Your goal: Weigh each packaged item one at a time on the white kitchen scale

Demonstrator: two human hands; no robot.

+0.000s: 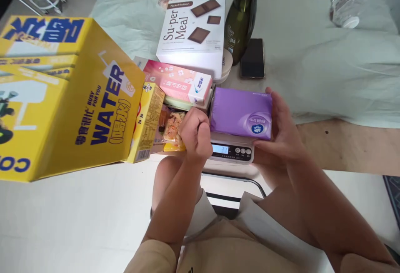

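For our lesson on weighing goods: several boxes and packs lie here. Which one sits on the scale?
The purple pack, held at its edge by the right hand. The pink box and white Super Meal box lie behind the scale.

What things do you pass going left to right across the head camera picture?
Big yellow box → small yellow box → left hand → purple pack on the scale → right hand → water bottle.
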